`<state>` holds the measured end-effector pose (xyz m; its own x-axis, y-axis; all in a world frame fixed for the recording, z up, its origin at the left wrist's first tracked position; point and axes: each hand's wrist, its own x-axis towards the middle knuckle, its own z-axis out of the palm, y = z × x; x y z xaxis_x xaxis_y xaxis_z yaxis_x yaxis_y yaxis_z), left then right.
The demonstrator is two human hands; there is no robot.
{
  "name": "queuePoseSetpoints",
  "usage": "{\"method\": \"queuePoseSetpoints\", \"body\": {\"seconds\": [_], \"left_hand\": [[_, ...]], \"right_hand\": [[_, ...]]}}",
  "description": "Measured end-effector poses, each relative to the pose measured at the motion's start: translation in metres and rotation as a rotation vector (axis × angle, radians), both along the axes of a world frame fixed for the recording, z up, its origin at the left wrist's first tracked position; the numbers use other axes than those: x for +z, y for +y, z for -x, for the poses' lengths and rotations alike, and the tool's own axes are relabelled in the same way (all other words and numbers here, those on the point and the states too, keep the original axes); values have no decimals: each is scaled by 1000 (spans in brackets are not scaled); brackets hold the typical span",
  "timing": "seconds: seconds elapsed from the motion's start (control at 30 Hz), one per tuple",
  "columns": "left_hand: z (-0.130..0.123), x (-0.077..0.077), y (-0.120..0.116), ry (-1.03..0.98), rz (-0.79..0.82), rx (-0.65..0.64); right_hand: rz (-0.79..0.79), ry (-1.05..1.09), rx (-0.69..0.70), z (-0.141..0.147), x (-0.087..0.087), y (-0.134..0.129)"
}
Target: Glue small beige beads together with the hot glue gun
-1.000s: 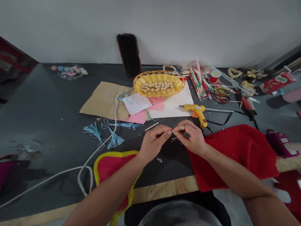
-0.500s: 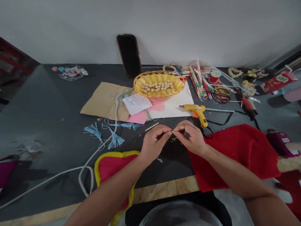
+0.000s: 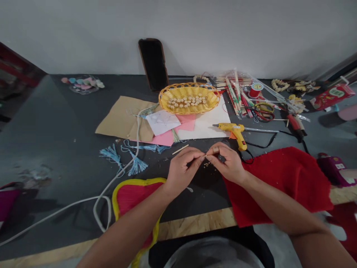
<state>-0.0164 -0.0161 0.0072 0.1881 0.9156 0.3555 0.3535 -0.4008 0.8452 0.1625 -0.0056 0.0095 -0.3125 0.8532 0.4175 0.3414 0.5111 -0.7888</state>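
Observation:
My left hand (image 3: 184, 166) and my right hand (image 3: 227, 162) meet fingertip to fingertip over the dark table. Between their pinched thumbs and forefingers is a tiny pale wooden piece (image 3: 205, 156), mostly covered by the fingers. Several small pale bits (image 3: 206, 165) lie on the table just beneath. Beside my left hand rests a short thin stick (image 3: 180, 149). Behind the hands stands a yellow woven basket (image 3: 189, 110) with many little flower-shaped pale pieces (image 3: 187, 101) inside. A yellow glue gun (image 3: 232, 130) lies beyond my right hand, its nozzle pointing left.
Blue tassels (image 3: 136, 165) and a white cable (image 3: 111, 182) lie left. Red cloth (image 3: 281, 182) sits under my right forearm, a yellow-edged pink piece (image 3: 131, 197) under the left. A phone (image 3: 153, 65) leans on the wall. Scissors (image 3: 263, 111) and a thread spool (image 3: 255, 90) are back right.
Both hands stay pinched together in nearly the same place, with only a slight shift of the right fingers. The other things have not moved; the view has shifted a little.

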Motion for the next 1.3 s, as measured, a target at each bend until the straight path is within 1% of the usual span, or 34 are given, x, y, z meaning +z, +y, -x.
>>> {"method": "queuePoseSetpoints", "body": {"seconds": [0.27, 0.47, 0.57, 0.67, 0.77, 0.9, 1.03, 1.3], "left_hand": [[1, -1, 0, -18, 24, -7], [0, -2, 0, -60, 84, -24], [0, 0, 0, -130, 167, -34], [0, 2, 1, -245, 342, -57], [0, 1, 2, -402, 521, -82], [1, -3, 2, -537, 670, -133], [1, -6, 2, -572, 727, -148], [0, -4, 3, -582, 742, -140]], "right_hand": [[-42, -10, -3, -1, 0, 1], [-59, -25, -1, -1, 1, 1], [-45, -12, -17, -2, 2, 0], [-29, -9, 4, -3, 2, 0], [-37, -6, 47, -3, 2, 1], [-52, -3, 61, -4, 2, 1], [-63, 1, 75, -5, 2, 2], [-48, -11, 74, -5, 0, 1]]}}
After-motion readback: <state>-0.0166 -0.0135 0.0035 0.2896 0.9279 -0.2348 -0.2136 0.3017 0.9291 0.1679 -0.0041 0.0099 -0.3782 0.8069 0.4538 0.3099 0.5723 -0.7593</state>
